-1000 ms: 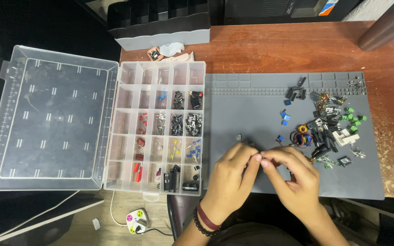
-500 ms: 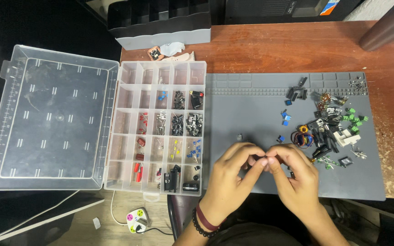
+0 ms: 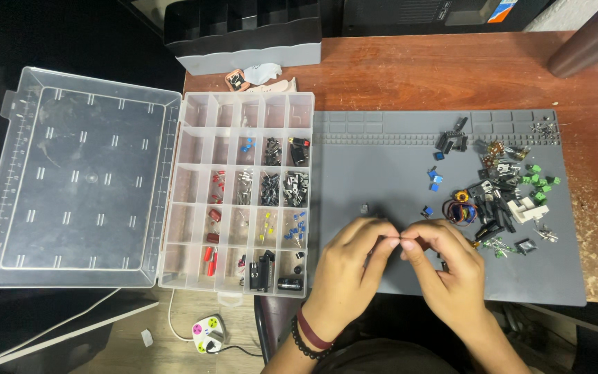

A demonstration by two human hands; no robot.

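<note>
Pinched between the fingertips of the left hand (image 3: 354, 266) and the right hand (image 3: 448, 266), both curled nearly closed and meeting at the near edge of the grey silicone work mat (image 3: 382, 173): something too small to identify, hidden by the fingers. Best handled low over that mat, with light pressure and both wrists steady, so a slip lands on rubber rather than the floor. Left of the mat, one clear plastic compartment organiser box (image 3: 243, 194) with lid (image 3: 77, 176) open, twenty-five cells in five rows; on the mat's right part, one loose heap of small mixed electronic components (image 3: 500, 194), uncountable; beyond the mat, one red-brown wooden table (image 3: 417, 76).
</note>
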